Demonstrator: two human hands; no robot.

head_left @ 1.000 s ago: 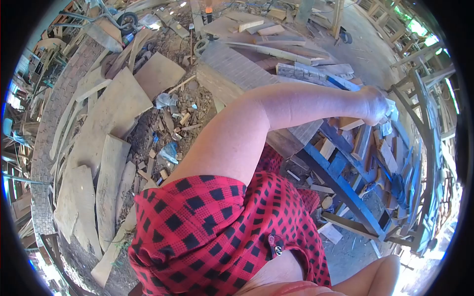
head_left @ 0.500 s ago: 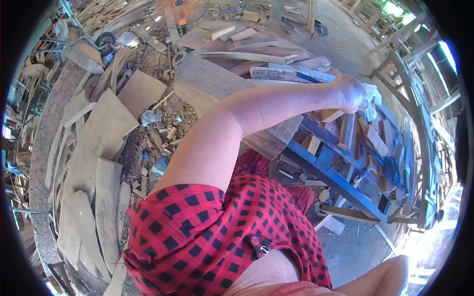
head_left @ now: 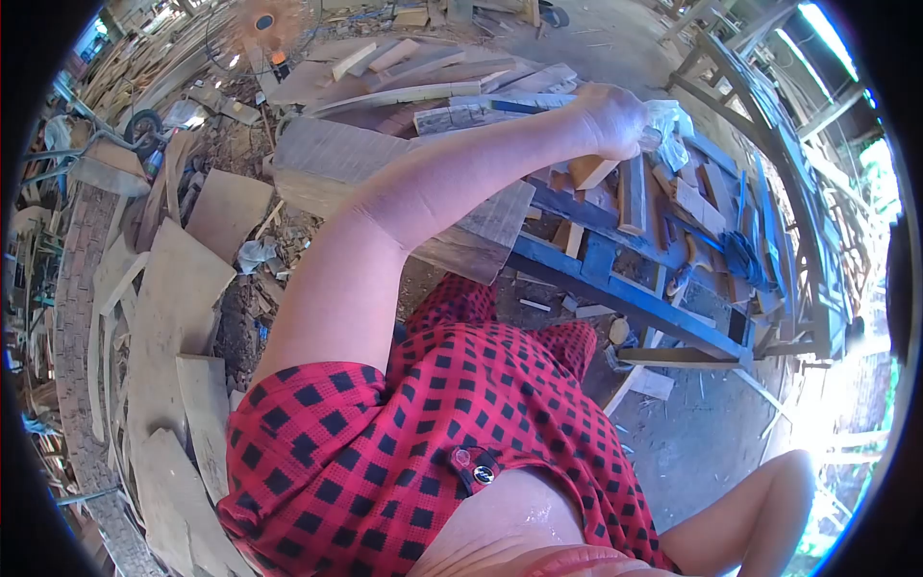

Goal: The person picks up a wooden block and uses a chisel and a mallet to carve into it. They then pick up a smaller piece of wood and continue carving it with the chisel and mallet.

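Note:
My left hand reaches across over the workbench at the right, its fingers curled around a crumpled, pale see-through plastic bag. Most of the bag bulges out past the fist. A thick wooden beam lies beneath my outstretched left forearm. Under and beyond the fist, the blue-edged bench carries several loose wood blocks and a saw with a wooden handle. Of my right arm only the bent elbow shows at the bottom right; the hand is out of sight.
Large flat boards lean and lie at the left. Wood scraps and litter cover the ground near them. An orange round-headed fan stands at the back left. Behind the bench at the right rises a wooden frame.
My view has swung, so the bench and boards sit further left and higher. My left hand still grips the plastic bag; my right elbow shows more.

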